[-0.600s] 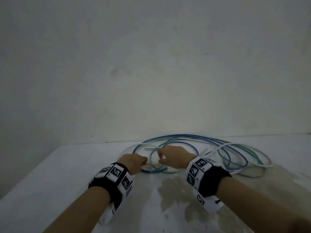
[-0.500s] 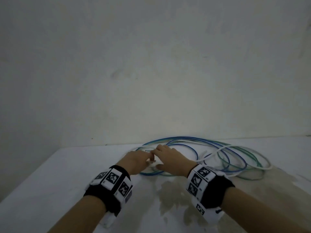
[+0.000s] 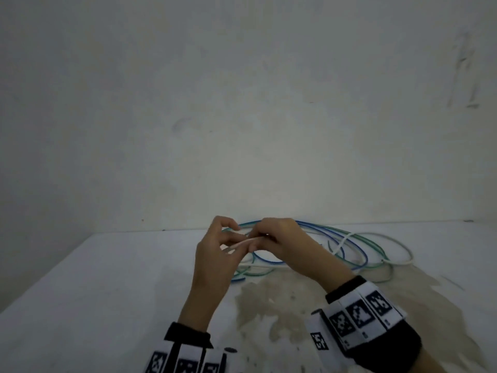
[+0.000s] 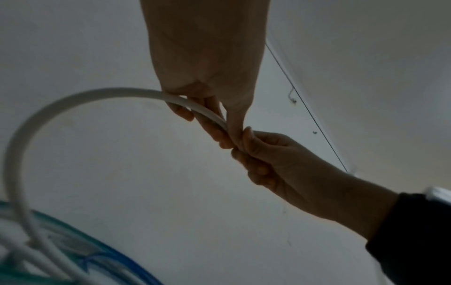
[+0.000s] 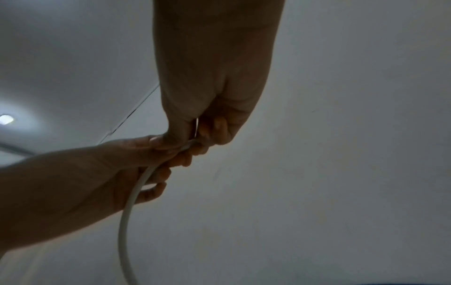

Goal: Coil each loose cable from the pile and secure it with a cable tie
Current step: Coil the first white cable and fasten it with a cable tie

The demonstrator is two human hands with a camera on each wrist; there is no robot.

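Observation:
I hold a white cable point(image 3: 243, 242) lifted above the table, with both hands meeting on it. My left hand point(image 3: 234, 242) pinches it between thumb and fingers, and my right hand point(image 3: 259, 239) grips the same stretch just beside it. In the left wrist view the white cable point(image 4: 73, 96) arcs from my left hand point(image 4: 207, 115) down to the pile point(image 4: 73, 256). In the right wrist view my right hand point(image 5: 202, 135) and left hand point(image 5: 151, 164) clasp the white cable point(image 5: 124, 221). Behind my hands lies the loose pile of blue, green and white cables point(image 3: 357, 254). No cable tie shows.
The white table point(image 3: 107, 292) ends at its left edge and meets a bare wall point(image 3: 242, 103) at the back. A brownish stain point(image 3: 282, 305) marks the tabletop between my forearms. Marker wristbands point(image 3: 360, 316) are on both wrists.
Both hands have risen from the tabletop and pile toward me, lifting the white cable end with them; before, they were reaching low into the cables.

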